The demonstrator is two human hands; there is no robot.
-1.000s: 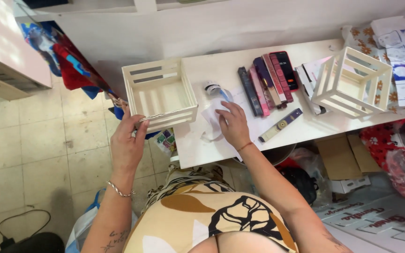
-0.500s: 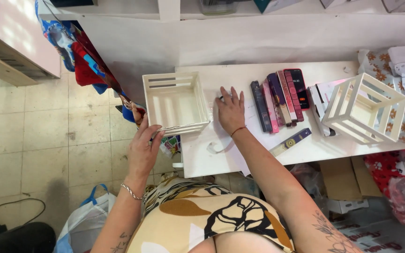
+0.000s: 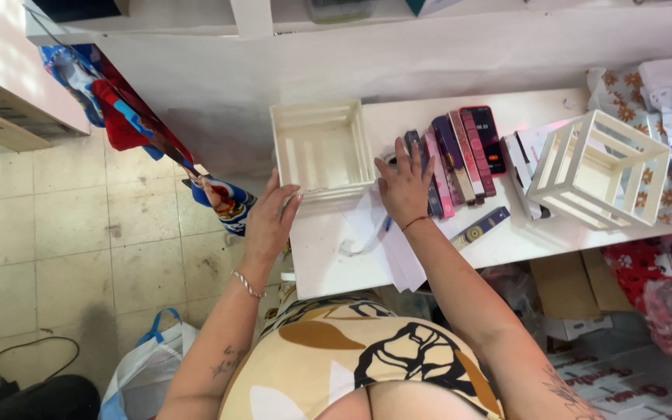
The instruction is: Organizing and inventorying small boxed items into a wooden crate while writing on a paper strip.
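White wooden crate (image 3: 323, 149) sits at the worktop (image 3: 328, 249) edge; the left hand (image 3: 270, 222) spreads open against its near corner, steadying it, while the right hand (image 3: 404, 183) lies flat on long boxes (image 3: 453, 159).

A small home workroom or craft-packing corner, it seems — a white table (image 3: 507, 241) carrying slatted wooden crates (image 3: 322, 148), a row of slim boxed items (image 3: 460, 155) and papers (image 3: 390, 241), cardboard boxes (image 3: 577, 288) beneath, bags (image 3: 145, 365) on a tiled floor (image 3: 56, 233).
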